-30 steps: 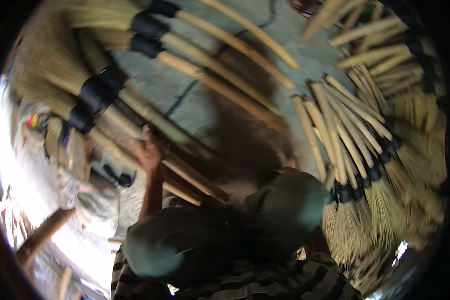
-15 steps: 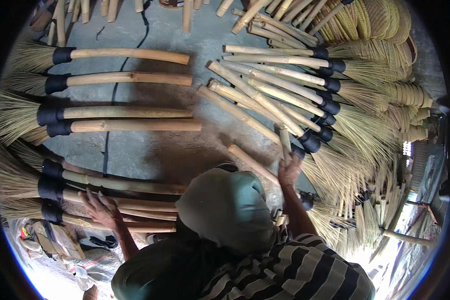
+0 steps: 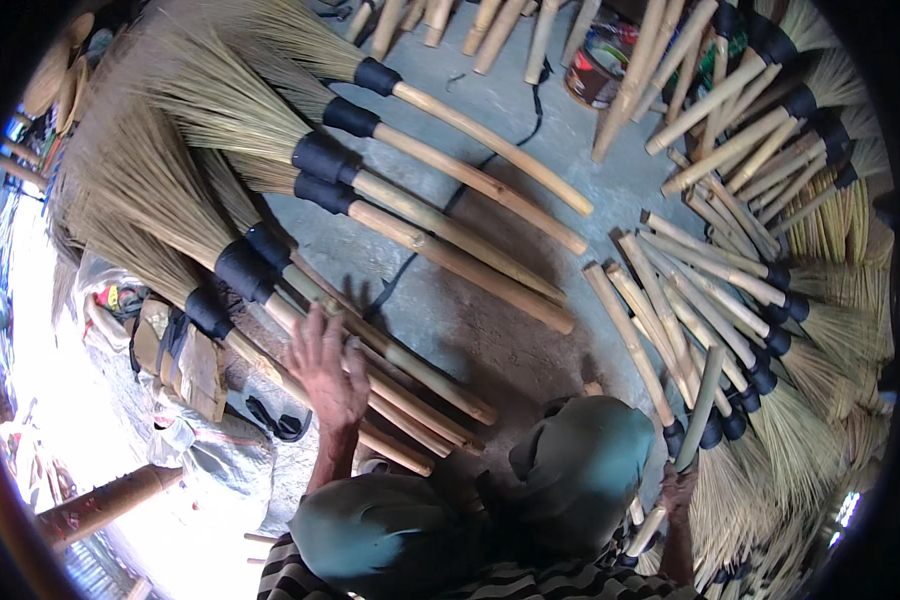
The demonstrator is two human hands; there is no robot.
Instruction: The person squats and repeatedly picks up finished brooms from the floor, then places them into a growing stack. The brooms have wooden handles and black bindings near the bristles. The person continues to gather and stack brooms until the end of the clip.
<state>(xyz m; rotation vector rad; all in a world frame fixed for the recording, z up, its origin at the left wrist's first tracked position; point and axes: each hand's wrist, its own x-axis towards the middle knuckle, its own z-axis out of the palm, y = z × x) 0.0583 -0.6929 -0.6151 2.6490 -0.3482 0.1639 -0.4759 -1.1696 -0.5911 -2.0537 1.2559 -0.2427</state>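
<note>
Broom (image 3: 244,271): straw-headed, black-collared, tan-handled; lies at left on the floor (image 3: 500,95), under the left hand (image 3: 328,372) (fingers spread wide). Stick (image 3: 708,400): greenish, slim; the right hand (image 3: 678,490) grips it.

Green handle (image 3: 705,405), lower end possibly hidden
</note>
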